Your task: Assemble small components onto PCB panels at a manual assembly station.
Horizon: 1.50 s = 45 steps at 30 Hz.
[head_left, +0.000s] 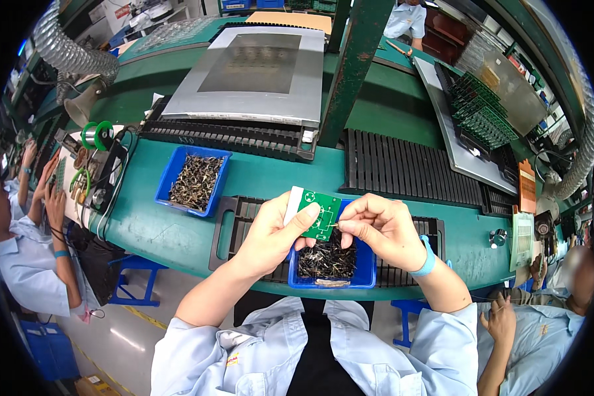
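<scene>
Item: board [321,214], green, small — I'm holding it in my left hand [274,231] above the near blue bin [330,264] of parts, right hand [383,228] pinching a component [334,225] w/ fingertips, seating it at board edge; next, I judge, calling for lead-to-hole alignment.

head view, looking down, close over workbench [257,178]
</scene>
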Tool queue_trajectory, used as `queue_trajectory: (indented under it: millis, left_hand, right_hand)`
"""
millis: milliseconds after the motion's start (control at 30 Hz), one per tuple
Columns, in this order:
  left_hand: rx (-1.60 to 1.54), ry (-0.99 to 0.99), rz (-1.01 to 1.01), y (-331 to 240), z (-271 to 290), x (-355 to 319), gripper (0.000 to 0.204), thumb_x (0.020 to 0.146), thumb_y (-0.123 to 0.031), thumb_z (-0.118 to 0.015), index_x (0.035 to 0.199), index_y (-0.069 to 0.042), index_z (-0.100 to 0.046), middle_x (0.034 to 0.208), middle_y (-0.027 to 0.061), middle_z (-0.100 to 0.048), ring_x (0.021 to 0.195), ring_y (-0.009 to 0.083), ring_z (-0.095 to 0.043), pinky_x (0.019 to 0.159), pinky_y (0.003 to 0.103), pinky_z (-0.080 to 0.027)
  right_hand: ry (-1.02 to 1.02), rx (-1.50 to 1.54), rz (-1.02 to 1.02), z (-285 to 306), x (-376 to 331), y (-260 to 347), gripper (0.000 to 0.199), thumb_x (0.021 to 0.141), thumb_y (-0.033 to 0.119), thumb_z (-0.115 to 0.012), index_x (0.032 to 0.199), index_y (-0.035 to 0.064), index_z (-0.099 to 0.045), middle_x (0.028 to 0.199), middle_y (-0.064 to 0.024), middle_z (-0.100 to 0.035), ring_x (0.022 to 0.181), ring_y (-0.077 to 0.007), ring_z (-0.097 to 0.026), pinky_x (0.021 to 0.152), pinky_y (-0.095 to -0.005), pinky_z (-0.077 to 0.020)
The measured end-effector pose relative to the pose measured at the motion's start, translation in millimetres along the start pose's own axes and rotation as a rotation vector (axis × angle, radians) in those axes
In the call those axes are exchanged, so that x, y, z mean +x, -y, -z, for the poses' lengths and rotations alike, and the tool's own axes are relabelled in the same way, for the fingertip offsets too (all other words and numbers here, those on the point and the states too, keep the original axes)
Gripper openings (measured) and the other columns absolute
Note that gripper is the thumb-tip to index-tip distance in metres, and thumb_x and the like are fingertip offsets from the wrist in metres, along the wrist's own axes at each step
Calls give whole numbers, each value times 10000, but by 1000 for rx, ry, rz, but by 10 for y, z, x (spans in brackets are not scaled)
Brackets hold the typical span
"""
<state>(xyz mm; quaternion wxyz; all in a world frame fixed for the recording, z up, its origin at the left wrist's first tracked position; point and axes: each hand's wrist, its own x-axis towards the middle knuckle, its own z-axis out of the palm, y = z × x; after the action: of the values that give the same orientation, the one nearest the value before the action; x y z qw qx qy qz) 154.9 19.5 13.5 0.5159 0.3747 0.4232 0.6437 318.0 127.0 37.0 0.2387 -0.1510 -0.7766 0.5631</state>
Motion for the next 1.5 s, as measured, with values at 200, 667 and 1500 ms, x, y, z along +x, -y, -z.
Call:
queue_trajectory:
  millis: [200,667,1500]
  left_hand:
    - [-59,-18,5,-7,-32,-2,124,897,-126,-550,915,-6,-526,678,30,-550,536,48,-484,476,143,-394]
    - [-37,21,-90,-94,-15,-10,84,809,-43,-643,831,-18,-566,677,36,-585,571,76,-516,499,162,-407]
    - [-24,-9,-184,-11,-68,-27,65,791,-30,-654,776,-33,-591,643,23,-567,504,59,-452,449,156,-363]
  right_hand:
    - [-57,56,5,-43,3,-20,33,808,-21,-581,831,-37,-565,629,-71,-609,559,-114,-590,522,-188,-445]
    - [-14,328,-140,-125,23,54,56,834,19,-587,812,-31,-577,630,-47,-587,553,-102,-578,520,-181,-443]
    - [74,43,-197,-47,28,202,121,855,55,-575,775,-37,-578,626,-53,-578,497,-97,-543,472,-193,-431]
